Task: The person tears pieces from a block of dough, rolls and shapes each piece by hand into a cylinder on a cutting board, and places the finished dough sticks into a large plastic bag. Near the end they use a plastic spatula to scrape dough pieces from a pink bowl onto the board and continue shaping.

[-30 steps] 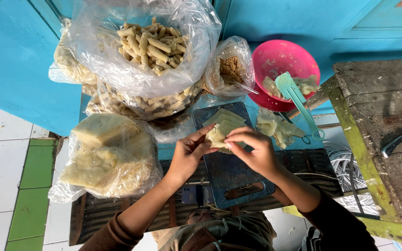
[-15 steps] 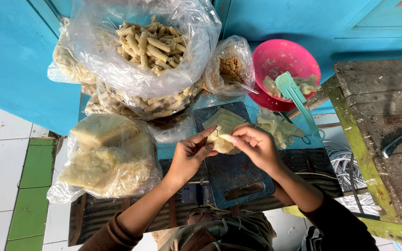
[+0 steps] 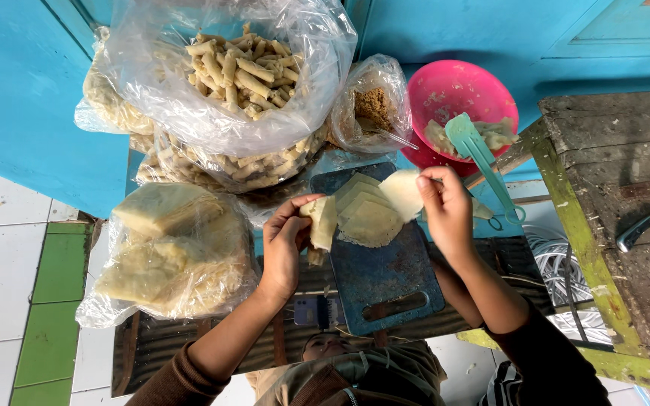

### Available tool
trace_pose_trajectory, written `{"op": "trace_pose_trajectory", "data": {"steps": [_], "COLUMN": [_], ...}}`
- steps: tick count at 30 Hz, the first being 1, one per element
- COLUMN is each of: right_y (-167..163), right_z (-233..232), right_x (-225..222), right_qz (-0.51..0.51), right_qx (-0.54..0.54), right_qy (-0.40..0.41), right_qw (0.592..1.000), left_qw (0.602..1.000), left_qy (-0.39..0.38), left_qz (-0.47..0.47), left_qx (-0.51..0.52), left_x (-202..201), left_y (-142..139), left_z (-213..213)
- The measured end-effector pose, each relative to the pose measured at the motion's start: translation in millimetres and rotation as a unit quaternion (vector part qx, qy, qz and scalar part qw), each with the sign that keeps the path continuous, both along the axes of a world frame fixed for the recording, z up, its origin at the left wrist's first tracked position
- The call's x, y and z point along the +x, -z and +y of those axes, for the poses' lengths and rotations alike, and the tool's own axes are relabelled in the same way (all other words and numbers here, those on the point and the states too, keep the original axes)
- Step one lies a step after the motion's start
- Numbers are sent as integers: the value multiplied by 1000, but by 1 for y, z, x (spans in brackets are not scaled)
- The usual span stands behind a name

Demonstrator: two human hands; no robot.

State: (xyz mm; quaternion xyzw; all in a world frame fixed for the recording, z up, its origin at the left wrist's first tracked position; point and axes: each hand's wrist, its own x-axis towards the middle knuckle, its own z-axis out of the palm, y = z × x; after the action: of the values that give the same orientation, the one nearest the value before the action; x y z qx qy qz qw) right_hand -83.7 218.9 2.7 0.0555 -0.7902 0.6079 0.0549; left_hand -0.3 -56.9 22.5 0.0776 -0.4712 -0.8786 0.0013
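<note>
My left hand (image 3: 283,244) pinches a rolled wrapper (image 3: 323,222) just off the blue cutting board (image 3: 385,278), at its left edge. My right hand (image 3: 445,210) lifts a flat sheet (image 3: 402,193) w/ fingertips above the board's wrapper stack (image 3: 366,218). Pink bowl (image 3: 457,94) beyond holds filling, prob. dough bits.

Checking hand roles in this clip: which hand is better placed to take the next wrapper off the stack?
Probably the right hand: it already pinches a pale sheet beside the wrapper stack on the blue board. The left hand is occupied holding a folded wrapper.
</note>
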Motion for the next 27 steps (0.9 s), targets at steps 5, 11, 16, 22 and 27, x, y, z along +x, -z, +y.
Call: {"op": "trace_pose_trajectory", "data": {"steps": [5,11,16,22,27], "right_y": [-3,-25,-30,-29,-35], "right_z": [-23,-35,-40,-42,-39], "right_x": [32,50,55,57,56], "right_qz": [278,387,409,397,378], "right_qx": [348,407,397,382,327], "right_qy": [-208,-242,-245,-242,-208], "right_qw": [871,791,784,798,841], "left_qw": [999,999,999,998,999], "left_qy": [-28,-29,-34,-21,11], "left_qz": [27,17,35,35,15], "left_qx": [18,24,20,38,27], "left_x": [0,1,-1,-1,-1], "left_y": [-4,-4,0,2,4], "left_z": [-3,0,-2,-1,2]}}
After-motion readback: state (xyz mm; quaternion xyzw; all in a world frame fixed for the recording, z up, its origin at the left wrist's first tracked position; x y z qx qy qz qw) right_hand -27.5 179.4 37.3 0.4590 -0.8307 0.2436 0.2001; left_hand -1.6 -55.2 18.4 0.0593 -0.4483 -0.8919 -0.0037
